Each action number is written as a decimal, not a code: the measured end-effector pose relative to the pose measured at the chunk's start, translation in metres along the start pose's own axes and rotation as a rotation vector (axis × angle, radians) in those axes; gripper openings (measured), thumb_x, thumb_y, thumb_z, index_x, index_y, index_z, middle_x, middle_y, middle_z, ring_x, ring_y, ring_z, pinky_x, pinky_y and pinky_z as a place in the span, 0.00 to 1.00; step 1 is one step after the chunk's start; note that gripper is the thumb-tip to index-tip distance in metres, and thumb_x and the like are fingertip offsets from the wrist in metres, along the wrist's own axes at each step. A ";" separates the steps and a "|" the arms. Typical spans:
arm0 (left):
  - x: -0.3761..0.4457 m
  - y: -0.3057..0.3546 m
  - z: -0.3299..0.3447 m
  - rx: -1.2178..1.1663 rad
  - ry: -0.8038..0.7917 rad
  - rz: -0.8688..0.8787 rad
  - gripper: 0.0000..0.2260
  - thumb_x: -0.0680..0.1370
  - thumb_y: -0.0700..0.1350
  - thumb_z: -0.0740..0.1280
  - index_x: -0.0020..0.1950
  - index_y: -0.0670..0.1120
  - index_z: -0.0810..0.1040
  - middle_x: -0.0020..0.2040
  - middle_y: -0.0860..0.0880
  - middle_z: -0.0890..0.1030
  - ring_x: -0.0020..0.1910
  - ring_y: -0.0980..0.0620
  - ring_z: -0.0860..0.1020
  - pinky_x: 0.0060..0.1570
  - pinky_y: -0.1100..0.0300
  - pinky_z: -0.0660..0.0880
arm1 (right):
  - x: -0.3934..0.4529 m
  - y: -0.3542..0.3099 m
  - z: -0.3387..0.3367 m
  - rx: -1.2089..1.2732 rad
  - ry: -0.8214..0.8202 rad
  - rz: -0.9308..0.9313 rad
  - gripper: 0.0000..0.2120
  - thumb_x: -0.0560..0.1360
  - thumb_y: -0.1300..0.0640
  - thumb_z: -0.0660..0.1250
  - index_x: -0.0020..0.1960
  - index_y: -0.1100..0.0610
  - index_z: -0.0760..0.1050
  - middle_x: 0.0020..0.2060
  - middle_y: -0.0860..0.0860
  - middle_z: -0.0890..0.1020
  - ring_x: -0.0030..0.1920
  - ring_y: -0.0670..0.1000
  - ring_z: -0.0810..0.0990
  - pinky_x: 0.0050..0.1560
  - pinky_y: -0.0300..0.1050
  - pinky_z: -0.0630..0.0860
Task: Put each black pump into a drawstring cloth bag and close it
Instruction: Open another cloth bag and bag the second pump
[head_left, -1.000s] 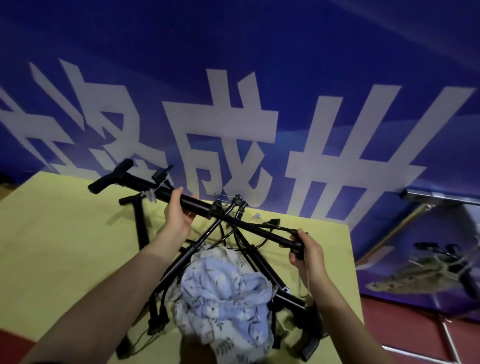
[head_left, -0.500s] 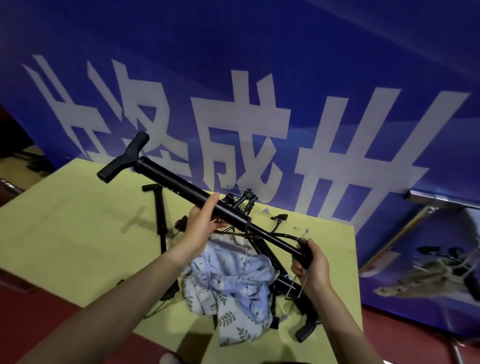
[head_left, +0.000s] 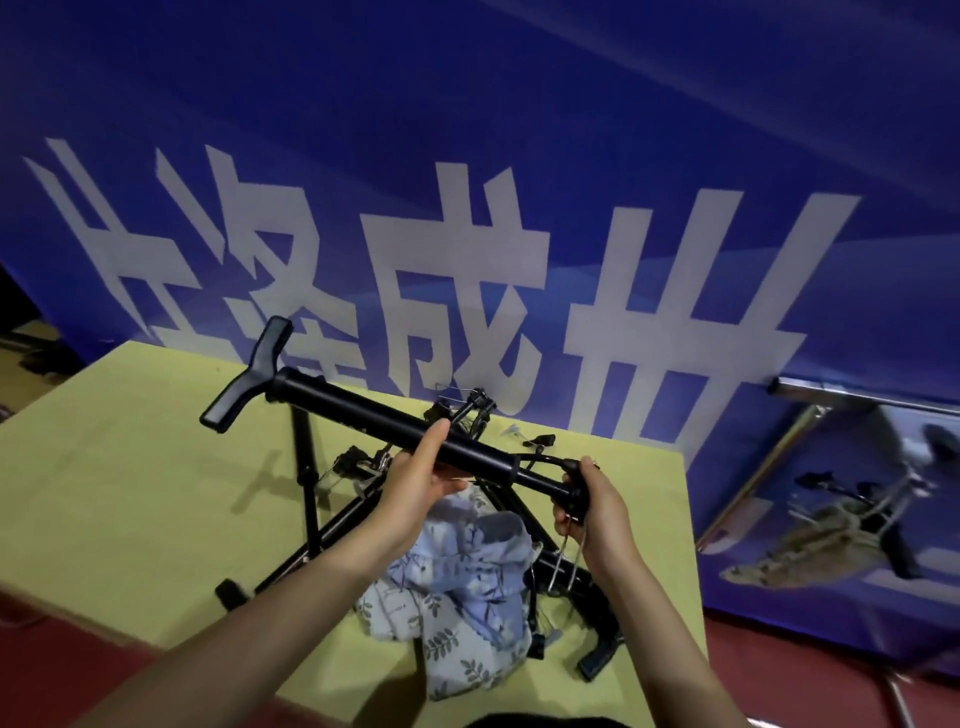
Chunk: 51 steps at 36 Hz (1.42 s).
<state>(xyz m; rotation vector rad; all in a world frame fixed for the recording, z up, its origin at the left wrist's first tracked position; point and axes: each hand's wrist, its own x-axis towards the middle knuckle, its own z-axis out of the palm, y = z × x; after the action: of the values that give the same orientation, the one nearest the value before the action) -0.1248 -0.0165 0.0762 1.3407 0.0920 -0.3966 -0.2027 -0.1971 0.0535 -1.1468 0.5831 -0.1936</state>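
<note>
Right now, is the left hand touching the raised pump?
Touching. The head view shows the left hand with its thumb and fingers wrapped around the raised pump barrel.

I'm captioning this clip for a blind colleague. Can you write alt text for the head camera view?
Two bare hands hold a black pump in the air above a yellow table: the left hand grips its barrel, the right hand its lower end. Beneath lie a crumpled floral cloth bag and more black pumps, with a blue banner behind.
</note>
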 end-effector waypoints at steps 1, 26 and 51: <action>-0.003 -0.004 0.002 0.032 -0.018 -0.020 0.29 0.69 0.62 0.72 0.55 0.39 0.76 0.50 0.36 0.82 0.46 0.43 0.82 0.46 0.52 0.79 | 0.000 0.001 -0.002 -0.027 -0.002 0.011 0.14 0.83 0.51 0.53 0.46 0.57 0.70 0.35 0.54 0.71 0.23 0.49 0.69 0.23 0.41 0.65; -0.033 -0.010 0.012 -0.007 -0.064 0.080 0.07 0.79 0.45 0.65 0.50 0.41 0.76 0.42 0.41 0.83 0.46 0.44 0.83 0.54 0.53 0.77 | -0.041 0.059 0.008 -0.197 -0.215 0.202 0.23 0.80 0.42 0.57 0.67 0.56 0.71 0.61 0.58 0.77 0.52 0.53 0.79 0.38 0.40 0.76; -0.051 0.011 0.004 -0.114 -0.178 0.104 0.11 0.77 0.45 0.66 0.57 0.41 0.74 0.34 0.47 0.73 0.29 0.50 0.76 0.30 0.57 0.76 | -0.051 0.032 0.046 0.141 -0.451 0.250 0.11 0.77 0.57 0.58 0.36 0.57 0.71 0.32 0.50 0.73 0.34 0.51 0.73 0.42 0.49 0.72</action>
<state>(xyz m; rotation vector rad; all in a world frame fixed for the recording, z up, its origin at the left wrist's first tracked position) -0.1692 -0.0067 0.1022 1.1875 -0.1017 -0.4150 -0.2261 -0.1251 0.0550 -0.9310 0.3008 0.2322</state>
